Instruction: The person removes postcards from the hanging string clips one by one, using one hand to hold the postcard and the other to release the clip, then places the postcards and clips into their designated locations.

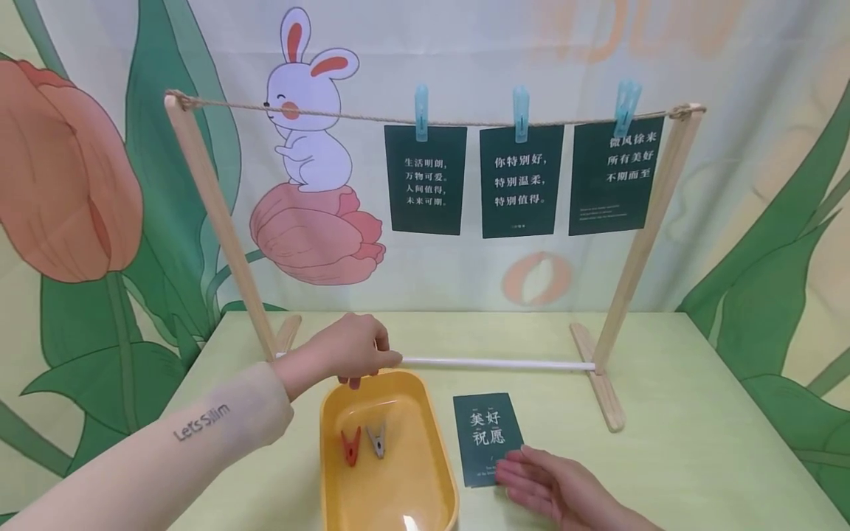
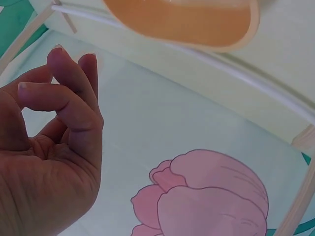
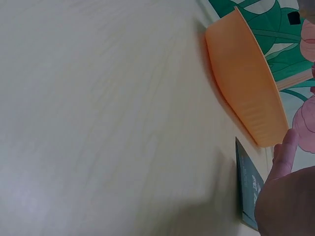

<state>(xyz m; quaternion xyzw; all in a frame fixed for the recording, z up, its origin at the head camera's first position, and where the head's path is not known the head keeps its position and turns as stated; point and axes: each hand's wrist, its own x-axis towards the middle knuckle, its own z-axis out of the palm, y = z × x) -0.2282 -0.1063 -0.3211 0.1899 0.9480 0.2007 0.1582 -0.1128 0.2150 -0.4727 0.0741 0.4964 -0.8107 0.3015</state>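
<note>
My left hand (image 1: 352, 348) hovers over the far rim of a yellow plastic basin (image 1: 441, 450), fingers loosely bent. The left wrist view shows nothing between its fingers (image 2: 74, 98). Inside the basin lie a red clothespin (image 1: 351, 447) and a grey clothespin (image 1: 377, 441). To the basin's right, a dark green card (image 1: 483, 428) with white lettering lies on the table. My right hand (image 1: 564, 483) is at that card's lower right corner, fingers extended and overlapping its edge in the head view.
A wooden frame (image 1: 631, 273) with a white crossbar (image 1: 498, 363) stands behind. From its twine (image 1: 372, 118) hang a left card (image 1: 425, 181), a middle card (image 1: 521, 184) and a right card (image 1: 600, 184), each under a light blue clothespin (image 1: 521, 110). A printed cloth backdrop (image 1: 465, 295) hangs behind the table.
</note>
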